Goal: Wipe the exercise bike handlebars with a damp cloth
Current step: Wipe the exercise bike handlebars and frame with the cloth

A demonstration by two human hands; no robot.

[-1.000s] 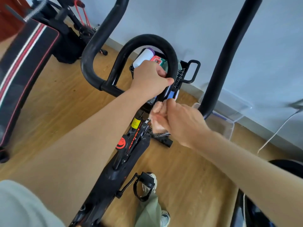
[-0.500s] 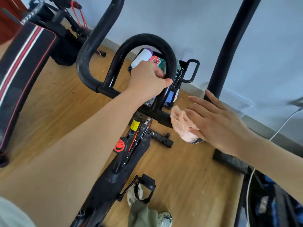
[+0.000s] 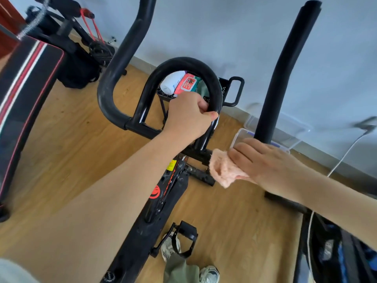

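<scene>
Black padded handlebars form a central loop with two long curved bars rising either side. A crumpled peach cloth sits against the right bar's base.

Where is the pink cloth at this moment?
In the head view, the pink cloth sits right of centre, held under the right hand against the bar at the base of the right handlebar, below the left hand.

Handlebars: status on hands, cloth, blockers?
Left hand gripping centre loop. Right hand presses pink cloth at right bar base. Nothing in the way.
</scene>
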